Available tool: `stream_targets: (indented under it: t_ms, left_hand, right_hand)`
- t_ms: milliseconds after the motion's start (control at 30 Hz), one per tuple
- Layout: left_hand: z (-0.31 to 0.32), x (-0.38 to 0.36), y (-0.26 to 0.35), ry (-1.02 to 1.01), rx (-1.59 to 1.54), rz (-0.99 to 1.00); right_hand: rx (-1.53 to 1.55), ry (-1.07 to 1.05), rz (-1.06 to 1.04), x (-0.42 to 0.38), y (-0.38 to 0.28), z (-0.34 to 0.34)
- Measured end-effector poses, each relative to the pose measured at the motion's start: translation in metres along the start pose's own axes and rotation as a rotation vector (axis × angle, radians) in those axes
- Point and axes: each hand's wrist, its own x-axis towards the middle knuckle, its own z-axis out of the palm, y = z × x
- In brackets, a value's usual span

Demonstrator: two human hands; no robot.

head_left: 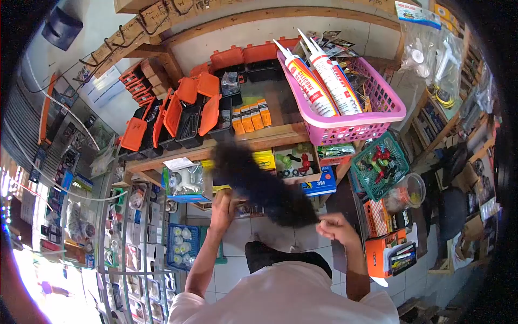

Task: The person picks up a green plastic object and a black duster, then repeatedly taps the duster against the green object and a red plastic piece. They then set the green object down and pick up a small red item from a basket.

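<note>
A dark, fluffy feather duster (pixel 267 189), smeared by motion, stretches slantwise in front of the wooden shelf. Its lower end meets my right hand (pixel 335 228), whose fingers are closed on it. My left hand (pixel 223 211) is raised below the duster's upper part, fingers curled; what they hold, if anything, is hidden. Behind the duster are yellow boxes (pixel 264 160), a blue 3M box (pixel 319 182) and a compartment of red and green parts (pixel 295 162). Left of it sits a bagged white fitting (pixel 187 180).
On the shelf top (pixel 272 137) stand black bins with orange lids (pixel 189 124), small orange boxes (pixel 251 117) and a pink basket (pixel 350 119) with sealant tubes (pixel 318 86). A green basket (pixel 382 164) is at the right, a blue crate (pixel 182 245) lower left, glass shelving (pixel 127 232) further left.
</note>
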Motion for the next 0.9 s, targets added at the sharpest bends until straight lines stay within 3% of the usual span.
stream_targets:
  t_ms: [67, 200, 333, 433, 500, 633, 700, 833, 900]
  left_hand:
    - [0.006, 0.003, 0.008, 0.008, -0.008, 0.047]
    - [0.019, 0.001, 0.022, -0.052, -0.073, 0.036]
    - [0.031, -0.001, 0.034, -0.115, -0.04, 0.0]
    - [0.035, -0.001, 0.043, -0.153, -0.081, -0.094]
    - [0.036, 0.0, 0.051, -0.186, -0.295, -0.282]
    - [0.071, -0.003, 0.025, -0.148, -0.519, -0.302]
    - [0.082, 0.011, 0.025, -0.12, -0.819, -0.624]
    - [0.106, 0.041, 0.003, -0.106, -0.472, -0.362]
    - [0.12, 0.059, 0.001, -0.129, -0.494, -0.388]
  right_hand:
    - [0.152, -0.011, -0.134, 0.015, -0.026, 0.002]
    - [0.501, -0.071, -0.141, 0.061, -0.081, 0.01]
    - [0.541, 0.047, -0.268, 0.123, -0.101, 0.004]
    - [0.533, 0.001, -0.282, 0.152, -0.109, 0.001]
    - [0.564, 0.02, -0.303, 0.161, -0.107, 0.009]
    - [0.652, 0.068, -0.263, 0.166, -0.093, 0.006]
    - [0.582, 0.044, -0.211, 0.16, -0.085, -0.003]
    - [0.634, 0.028, -0.148, 0.134, -0.057, -0.027]
    - [0.669, 0.078, -0.172, 0.112, -0.042, -0.037]
